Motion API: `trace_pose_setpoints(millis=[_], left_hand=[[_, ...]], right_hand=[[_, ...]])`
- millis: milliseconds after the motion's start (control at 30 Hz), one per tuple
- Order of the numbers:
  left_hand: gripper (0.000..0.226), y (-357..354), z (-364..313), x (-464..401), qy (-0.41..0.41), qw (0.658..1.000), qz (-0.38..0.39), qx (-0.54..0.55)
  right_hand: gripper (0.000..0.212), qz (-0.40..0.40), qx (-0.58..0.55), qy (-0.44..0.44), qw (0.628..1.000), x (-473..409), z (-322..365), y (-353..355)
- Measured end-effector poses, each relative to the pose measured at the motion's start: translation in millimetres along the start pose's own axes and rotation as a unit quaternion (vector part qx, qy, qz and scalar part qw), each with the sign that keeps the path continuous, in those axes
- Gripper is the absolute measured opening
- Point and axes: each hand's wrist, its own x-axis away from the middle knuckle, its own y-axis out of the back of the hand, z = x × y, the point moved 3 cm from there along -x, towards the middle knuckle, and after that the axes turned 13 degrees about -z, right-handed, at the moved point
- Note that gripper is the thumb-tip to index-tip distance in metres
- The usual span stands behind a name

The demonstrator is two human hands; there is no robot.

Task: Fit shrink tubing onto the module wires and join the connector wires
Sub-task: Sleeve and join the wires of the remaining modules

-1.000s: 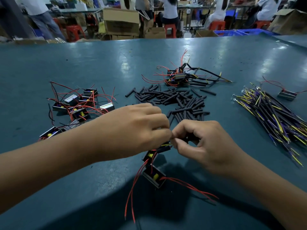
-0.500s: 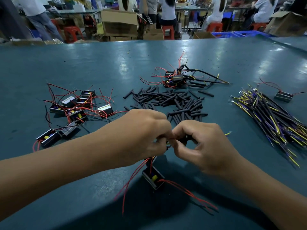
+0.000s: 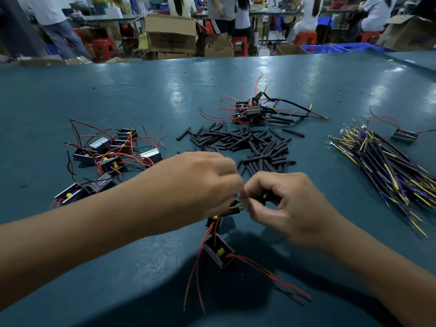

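Nearest, one black module (image 3: 219,252) w/ red leads lies on the teal table (image 3: 141,95), just below both hands. L hand (image 3: 188,187) and R hand (image 3: 290,206) meet fingertip to fingertip above it, each pinching thin wires (image 3: 240,198) at the junction; a second module (image 3: 213,220) hangs under the L hand, partly hidden. Blur at the pinch: tubing there can't be confirmed. Beyond the hands: loose pile of black shrink tubing (image 3: 250,142). Left: cluster of modules (image 3: 111,149). Right: bundle of connector wires (image 3: 389,166), black/yellow. Farther back: finished assys (image 3: 254,109).
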Motion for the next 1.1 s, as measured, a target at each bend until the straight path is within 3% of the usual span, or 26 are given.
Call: trace_pose_setpoints(millis=[100, 233, 600, 767, 833, 933, 967, 1033, 1100], left_hand=[[0.011, -0.7, -4.7, 2.8, -0.12, 0.989, -0.015, -0.08], [0.022, 0.2, -2.3, 3.5, -0.164, 0.981, -0.034, -0.094], [0.027, 1.7, -3.9, -1.1, -0.215, 0.973, -0.024, -0.085], [0.016, 2.5, -1.2, -6.4, -0.215, 0.975, -0.012, -0.053], [0.01, -0.1, -0.8, -6.7, -0.158, 0.987, 0.0, 0.003], [0.004, -5.9, 8.1, -5.1, 0.055, 0.986, 0.005, 0.158], [0.004, -9.7, 15.0, -2.3, 0.145, 0.963, 0.018, 0.226], [0.001, -22.3, 27.1, 6.8, 0.28, 0.88, 0.062, 0.378], [0.012, -35.1, 31.9, 18.9, 0.335, 0.818, 0.076, 0.462]], right_hand=[[0.015, 0.024, -0.034, -0.043, 0.998, 0.4, -1.9, 0.1], [0.009, 0.04, -0.065, -0.086, 0.993, 0.4, -5.5, -0.6], [0.008, 0.067, -0.132, -0.143, 0.979, 0.9, -6.6, -3.1], [0.015, 0.079, -0.141, -0.134, 0.978, 1.0, -6.0, -3.8], [0.013, 0.068, -0.133, -0.134, 0.98, 0.9, -5.4, -3.7], [0.013, 0.041, -0.108, -0.107, 0.988, 2.0, -2.8, -2.1], [0.015, 0.032, -0.094, -0.092, 0.991, 2.0, -1.6, -1.5], [0.014, 0.019, -0.088, -0.09, 0.992, 2.0, -1.2, -0.1], [0.012, 0.006, -0.1, -0.105, 0.989, 1.3, -2.9, 1.9]])
